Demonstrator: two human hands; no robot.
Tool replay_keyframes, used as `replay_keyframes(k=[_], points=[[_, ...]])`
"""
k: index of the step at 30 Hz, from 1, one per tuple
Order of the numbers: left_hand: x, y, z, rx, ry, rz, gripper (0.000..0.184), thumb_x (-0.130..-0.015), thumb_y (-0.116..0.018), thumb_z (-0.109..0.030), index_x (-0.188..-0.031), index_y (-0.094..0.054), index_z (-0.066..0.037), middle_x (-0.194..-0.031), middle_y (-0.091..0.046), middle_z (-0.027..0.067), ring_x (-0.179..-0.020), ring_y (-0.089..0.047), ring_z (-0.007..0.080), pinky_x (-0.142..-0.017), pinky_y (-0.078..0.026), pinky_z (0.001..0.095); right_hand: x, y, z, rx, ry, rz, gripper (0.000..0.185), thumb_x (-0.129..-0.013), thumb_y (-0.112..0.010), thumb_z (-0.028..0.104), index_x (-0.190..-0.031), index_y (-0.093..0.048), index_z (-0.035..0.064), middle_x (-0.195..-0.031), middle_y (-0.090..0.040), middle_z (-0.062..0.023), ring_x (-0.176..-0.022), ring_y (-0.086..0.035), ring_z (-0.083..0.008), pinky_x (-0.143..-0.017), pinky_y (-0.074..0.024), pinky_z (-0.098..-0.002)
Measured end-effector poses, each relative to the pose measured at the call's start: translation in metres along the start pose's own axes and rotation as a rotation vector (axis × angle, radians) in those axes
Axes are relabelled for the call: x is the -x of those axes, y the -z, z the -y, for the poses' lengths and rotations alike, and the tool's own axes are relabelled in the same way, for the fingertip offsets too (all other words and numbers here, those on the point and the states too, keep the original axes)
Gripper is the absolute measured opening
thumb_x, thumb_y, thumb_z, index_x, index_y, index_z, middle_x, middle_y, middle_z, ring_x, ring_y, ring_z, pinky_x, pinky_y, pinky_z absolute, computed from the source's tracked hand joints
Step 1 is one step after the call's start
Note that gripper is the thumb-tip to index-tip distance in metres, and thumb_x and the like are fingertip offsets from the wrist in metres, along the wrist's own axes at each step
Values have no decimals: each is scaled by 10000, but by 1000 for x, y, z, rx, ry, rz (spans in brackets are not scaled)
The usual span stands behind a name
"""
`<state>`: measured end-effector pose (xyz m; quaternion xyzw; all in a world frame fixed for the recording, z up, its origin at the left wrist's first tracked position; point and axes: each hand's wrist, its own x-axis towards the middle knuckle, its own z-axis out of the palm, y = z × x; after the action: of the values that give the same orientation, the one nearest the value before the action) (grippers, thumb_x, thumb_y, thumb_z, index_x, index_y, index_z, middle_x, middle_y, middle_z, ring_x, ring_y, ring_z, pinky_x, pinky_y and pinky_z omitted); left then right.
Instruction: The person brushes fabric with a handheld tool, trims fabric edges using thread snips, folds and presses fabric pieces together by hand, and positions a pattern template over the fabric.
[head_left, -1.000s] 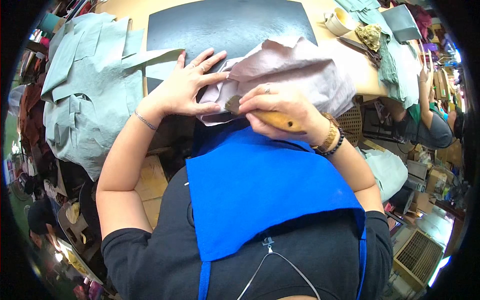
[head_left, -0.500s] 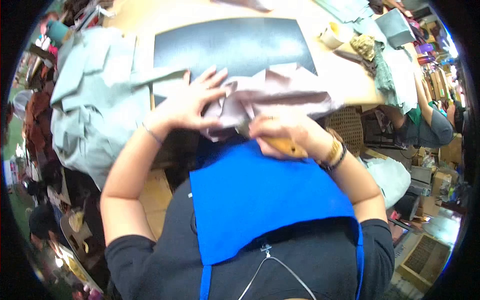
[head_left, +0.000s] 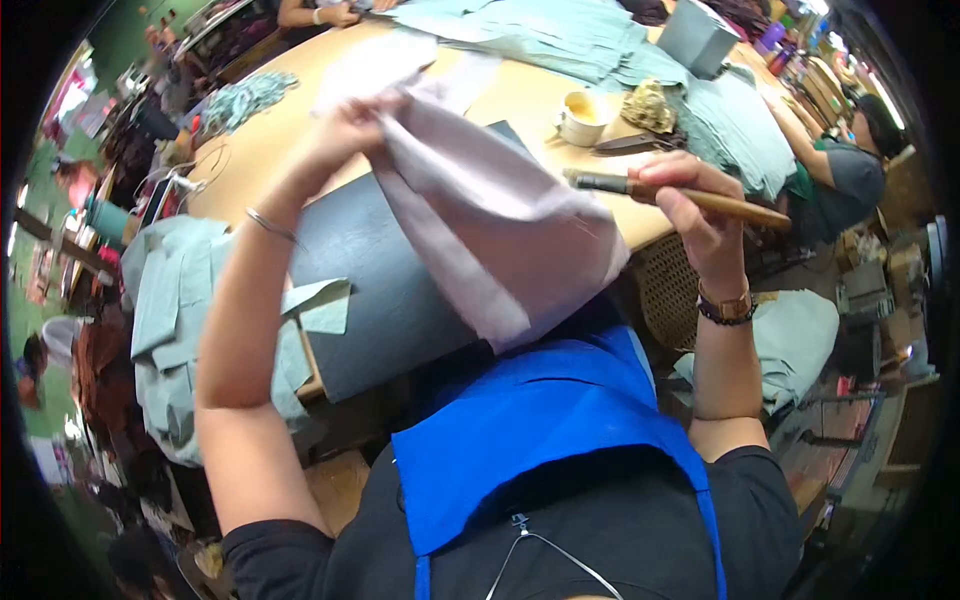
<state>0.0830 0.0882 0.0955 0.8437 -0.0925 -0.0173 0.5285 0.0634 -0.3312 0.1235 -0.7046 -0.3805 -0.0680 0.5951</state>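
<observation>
My left hand [head_left: 362,128] pinches the upper left end of a pinkish-grey piece of fabric or leather [head_left: 530,250]. The piece hangs folded, raised over a black board [head_left: 370,270] that lies on the table. In my right hand [head_left: 700,205] is a brush [head_left: 735,207] with a wooden handle, its dark ferrule and pale bristles pointing left. The bristle tip is just beyond the right upper edge of the piece; whether they touch I cannot tell.
Beyond the brush stand a cup [head_left: 583,120] with yellowish contents, a crumpled lump [head_left: 650,106] and dark scissors [head_left: 630,144]. Pale green sheets [head_left: 540,40] are stacked at the back, more [head_left: 180,320] hang at the left edge. Another person [head_left: 850,160] sits at right.
My left hand has lifted the piece up from the board toward the far left. The right hand with the brush has moved right and up. My view has turned.
</observation>
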Motion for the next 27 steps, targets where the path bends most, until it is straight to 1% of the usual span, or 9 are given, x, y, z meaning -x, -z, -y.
replay_keyframes(k=[2, 6, 10, 13, 17, 20, 21, 24, 27], points=[[-34, 42, -21, 218, -138, -227, 376, -885, -634, -51, -1259, -648, -18, -1129, -677, 31, -973, -633, 106, -892, -509, 253, 1, 15, -8, -64, -80, -85, 183, -911, -605, 56, -1041, -684, -46, -1014, -713, -105, -897, -678, -138, -836, -557, -266], [-56, 143, -43, 247, -301, -807, 331, -980, -577, -90, -1283, -597, 41, -1147, -681, 88, -995, -649, 137, -887, -525, 262, 0, 37, -42, -145, -164, -375, 211, -954, -613, 113, -1085, -673, -42, -1020, -702, -95, -918, -683, -146, -859, -592, -295], [-24, 153, 0, 160, -313, -1116, 403, -1002, -535, -115, -1363, -523, 65, -1237, -642, 119, -1042, -636, 162, -901, -510, 263, -1, 54, -99, -134, -232, -557, 296, -960, -659, 256, -1098, -684, -5, -1012, -697, -71, -893, -672, -121, -802, -602, -285], [27, 120, 99, -314, -182, -984, 482, -1001, -550, -169, -1406, -470, 79, -1260, -603, 90, -1079, -565, 137, -947, -443, 271, -3, 58, -135, 91, -174, -574, 383, -951, -658, 367, -1141, -682, 36, -963, -702, -66, -777, -652, -89, -713, -584, -252], [83, -1, 126, -448, 196, -726, 565, -972, -627, -247, -1446, -451, 5, -1503, -392, 218, -1412, -336, 270, -1138, -287, 381, -19, 79, -182, 176, -137, -588, 313, -977, -640, 302, -1151, -641, 42, -867, -704, -87, -680, -665, -146, -552, -513, -286], [99, -76, 111, -531, 173, -690, 612, -935, -665, -267, -1475, -445, -79, -1613, -201, 213, -1487, -221, 332, -1185, -206, 433, -52, 100, -228, 557, 52, -546, 305, -943, -677, 286, -1161, -569, 104, -886, -686, -157, -770, -686, -298, -632, -529, -384], [99, -84, 105, -489, 155, -674, 619, -915, -682, -305, -1465, -465, -122, -1641, -133, 170, -1492, -217, 329, -1195, -159, 477, -62, 106, -237, 657, -43, -519, 336, -926, -693, 290, -1171, -538, 120, -913, -679, -177, -827, -674, -336, -687, -522, -414], [97, -88, 98, -561, 305, -537, 612, -915, -673, -321, -1465, -470, -147, -1626, -157, 213, -1498, -195, 355, -1188, -134, 530, -93, 120, -263, 902, -301, -428, 520, -845, -766, 299, -1217, -434, 151, -1054, -654, -220, -1051, -611, -425, -889, -468, -491], [94, -93, 90, -672, 370, -485, 577, -892, -687, -360, -1414, -528, -174, -1627, -206, 144, -1490, -234, 325, -1171, -111, 614, -103, 133, -289, 927, -400, -311, 520, -824, -769, 229, -1209, -430, 148, -1042, -653, -210, -1029, -612, -438, -869, -474, -494]])
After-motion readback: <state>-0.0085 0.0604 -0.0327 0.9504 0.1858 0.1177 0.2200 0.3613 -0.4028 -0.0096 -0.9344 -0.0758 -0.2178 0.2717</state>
